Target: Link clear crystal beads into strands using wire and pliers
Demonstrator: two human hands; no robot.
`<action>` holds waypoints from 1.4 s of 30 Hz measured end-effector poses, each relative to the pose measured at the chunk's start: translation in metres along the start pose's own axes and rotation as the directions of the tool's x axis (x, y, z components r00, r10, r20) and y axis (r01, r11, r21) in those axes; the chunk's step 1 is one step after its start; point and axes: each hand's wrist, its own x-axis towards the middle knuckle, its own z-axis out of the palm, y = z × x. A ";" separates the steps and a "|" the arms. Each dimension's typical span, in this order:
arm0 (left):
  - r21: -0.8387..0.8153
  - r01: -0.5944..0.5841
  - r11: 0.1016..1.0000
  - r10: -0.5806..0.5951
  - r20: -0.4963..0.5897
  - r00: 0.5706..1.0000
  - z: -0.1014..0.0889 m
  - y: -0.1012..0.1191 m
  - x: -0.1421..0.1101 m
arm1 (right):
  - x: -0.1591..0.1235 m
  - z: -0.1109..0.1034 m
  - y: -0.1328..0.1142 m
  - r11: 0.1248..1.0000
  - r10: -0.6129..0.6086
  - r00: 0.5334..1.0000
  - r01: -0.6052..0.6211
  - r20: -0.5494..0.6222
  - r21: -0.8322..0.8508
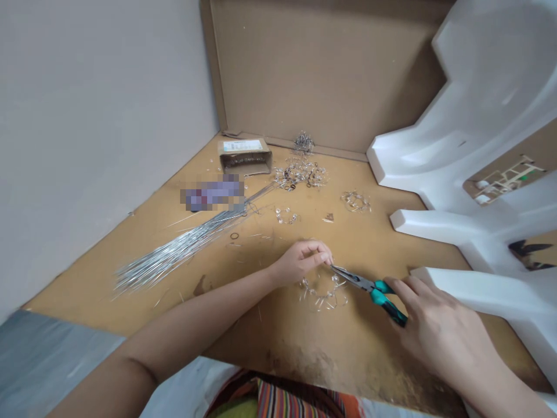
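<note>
My right hand (435,325) is closed around the teal-and-black handles of long-nose pliers (368,285). The pliers' tips point left and meet the fingertips of my left hand (302,261). Those fingers are pinched on a ring of bent wire with clear beads (319,299), which hangs just below the hand, at or over the table. My left fingers hide the exact spot where the plier tips meet the wire. Farther back lie a similar small ring of beaded wire (286,216) and another wire ring (357,201).
A bundle of straight wires (178,249) lies at the left, beside a blurred purple item (213,194). Behind stand an open cardboard box (245,158) and a heap of wire pieces (302,173). White moulded foam (439,223) edges the right side; a cardboard wall (322,69) closes the back.
</note>
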 end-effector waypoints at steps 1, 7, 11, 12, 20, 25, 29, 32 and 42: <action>0.003 -0.003 1.000 0.003 0.002 1.000 0.000 0.000 0.000 | 0.000 0.000 0.000 1.000 0.007 1.000 -0.007 0.004 0.003; 0.067 -0.031 0.997 0.031 -0.002 1.000 0.001 0.002 -0.002 | 0.000 -0.003 0.000 0.999 0.047 0.998 -0.047 0.047 0.002; 0.105 -0.032 0.994 0.032 -0.006 0.999 0.002 0.004 -0.003 | -0.001 -0.006 -0.001 0.997 0.065 0.989 -0.068 0.131 0.022; 0.108 -0.026 0.994 0.027 -0.010 1.000 0.002 0.005 -0.003 | -0.001 -0.007 -0.001 0.997 0.064 0.988 -0.068 0.139 0.025; 0.170 -0.009 0.985 0.015 -0.034 0.999 0.005 0.005 -0.003 | -0.003 -0.009 0.000 0.998 0.063 0.994 -0.062 0.091 -0.013; 0.240 -0.043 0.970 0.054 -0.040 0.998 0.007 0.007 -0.004 | -0.006 -0.009 -0.001 0.997 0.074 0.985 -0.079 0.155 0.028; 0.299 -0.111 0.948 0.124 -0.025 0.992 0.008 0.009 -0.005 | -0.008 -0.009 0.000 0.996 0.069 0.985 -0.076 0.159 0.041; 0.331 -0.162 0.930 0.175 -0.012 0.984 0.010 0.009 -0.005 | -0.009 -0.009 0.001 0.997 0.065 0.986 -0.072 0.151 0.040; 0.387 -0.194 0.901 0.222 -0.028 0.975 0.012 0.010 -0.005 | -0.009 -0.012 -0.002 0.996 0.090 0.988 -0.087 0.129 -0.029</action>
